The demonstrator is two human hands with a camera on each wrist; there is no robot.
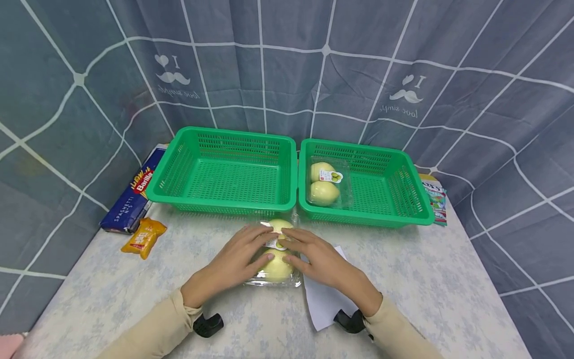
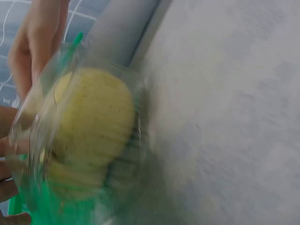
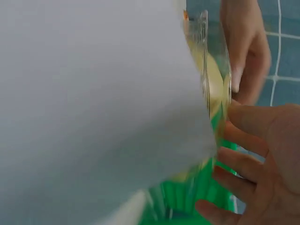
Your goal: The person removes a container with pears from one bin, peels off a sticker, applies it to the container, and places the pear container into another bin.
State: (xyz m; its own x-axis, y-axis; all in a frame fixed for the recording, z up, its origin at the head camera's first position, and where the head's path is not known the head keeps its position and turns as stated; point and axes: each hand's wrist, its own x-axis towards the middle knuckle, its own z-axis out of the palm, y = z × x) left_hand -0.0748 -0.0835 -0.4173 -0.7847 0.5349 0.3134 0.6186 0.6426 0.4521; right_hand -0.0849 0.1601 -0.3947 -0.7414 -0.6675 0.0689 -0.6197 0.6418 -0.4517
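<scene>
Both hands are on the same thing right now: the left hand (image 1: 233, 259) and the right hand (image 1: 319, 259) are laid over a clear plastic pack of two pears (image 1: 275, 257), fingers fairly straight and meeting on top, thumbs tucked down the sides, so it's more of a cupping press than a real pinch. The pack sits on the table (image 1: 426, 289) just in front of the gap between two green baskets. The left basket (image 1: 224, 172) is bare inside, the right basket (image 1: 385, 184) already has another pear pack (image 1: 326, 183) in it. What I'd worry about: that shell looks thin and slick, so squeezing from the top could pop the lid or bruise the fruit, and a loose lift could let it slide out sideways. There's also a white sheet of paper (image 1: 325, 304) under the right wrist, touching the pack's edge, which could get dragged along. Over at the left edge, a spaghetti box (image 1: 130, 197) and an orange packet (image 1: 144, 237) are well apart, no risk there.
</scene>
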